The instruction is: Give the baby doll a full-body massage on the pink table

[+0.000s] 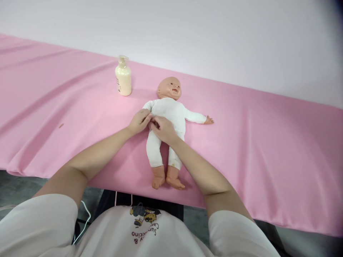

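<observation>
Pink table cover [268, 142], white-suited baby doll [171, 114] supine, hands pinching its arm

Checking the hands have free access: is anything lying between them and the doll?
Nothing visible. Both the left hand and right hand already rest on the doll. The bottle stands apart, behind and to the left.
</observation>
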The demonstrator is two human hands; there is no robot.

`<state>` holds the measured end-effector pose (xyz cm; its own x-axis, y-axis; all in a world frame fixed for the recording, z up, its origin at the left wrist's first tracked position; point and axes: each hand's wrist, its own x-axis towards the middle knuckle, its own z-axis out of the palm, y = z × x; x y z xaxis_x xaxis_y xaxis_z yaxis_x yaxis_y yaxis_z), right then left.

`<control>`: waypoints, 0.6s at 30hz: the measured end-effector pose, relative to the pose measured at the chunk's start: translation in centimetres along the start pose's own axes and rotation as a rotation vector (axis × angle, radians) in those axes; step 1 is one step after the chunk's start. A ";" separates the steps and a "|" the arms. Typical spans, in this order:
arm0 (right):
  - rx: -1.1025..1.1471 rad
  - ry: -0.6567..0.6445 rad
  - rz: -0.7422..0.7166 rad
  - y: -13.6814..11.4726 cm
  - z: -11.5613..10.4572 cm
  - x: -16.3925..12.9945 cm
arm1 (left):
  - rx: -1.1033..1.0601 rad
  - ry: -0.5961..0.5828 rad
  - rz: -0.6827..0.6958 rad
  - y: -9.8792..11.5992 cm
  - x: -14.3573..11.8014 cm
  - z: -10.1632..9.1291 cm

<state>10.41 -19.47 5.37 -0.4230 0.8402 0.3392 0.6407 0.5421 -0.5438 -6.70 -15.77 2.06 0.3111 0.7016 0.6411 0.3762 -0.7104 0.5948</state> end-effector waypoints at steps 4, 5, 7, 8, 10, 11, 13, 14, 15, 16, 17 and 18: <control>0.003 -0.009 -0.006 -0.1 0.0 0.0 | 0.003 -0.022 -0.022 0.5 0.1 -0.1; 0.004 -0.010 -0.007 -0.1 0.0 0.0 | -0.014 -0.016 -0.033 0.6 0.0 -0.1; 0.009 -0.012 -0.009 -0.2 -0.1 0.0 | -0.066 -0.004 -0.045 0.7 0.0 -0.1; 0.010 -0.015 -0.010 -0.2 -0.1 0.0 | -0.095 0.000 -0.048 0.7 -0.1 -0.1; 0.014 -0.023 -0.003 -0.2 -0.1 0.0 | -0.140 0.001 -0.054 0.7 -0.2 0.0; 0.017 -0.025 0.004 -0.2 -0.1 0.1 | -0.151 -0.001 -0.056 0.7 -0.3 0.0; 0.020 -0.026 0.024 -0.2 -0.1 0.1 | -0.150 -0.003 -0.048 0.7 -0.4 0.1; 0.017 -0.024 0.038 -0.2 0.0 0.1 | -0.139 -0.009 -0.032 0.7 -0.4 0.1; 0.010 -0.023 0.053 -0.2 0.0 0.2 | -0.123 -0.018 -0.008 0.7 -0.4 0.1; -0.002 -0.021 0.069 -0.2 0.0 0.2 | -0.104 -0.030 0.022 0.7 -0.4 0.1; -0.015 -0.019 0.084 -0.2 0.1 0.2 | -0.085 -0.045 0.054 0.8 -0.4 0.1; -0.026 -0.017 0.096 -0.2 0.1 0.2 | -0.068 -0.062 0.082 0.8 -0.4 0.1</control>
<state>10.14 -19.35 5.46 -0.3692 0.8883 0.2730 0.6953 0.4590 -0.5531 -6.46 -16.58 2.23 0.3925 0.6416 0.6590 0.2882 -0.7662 0.5743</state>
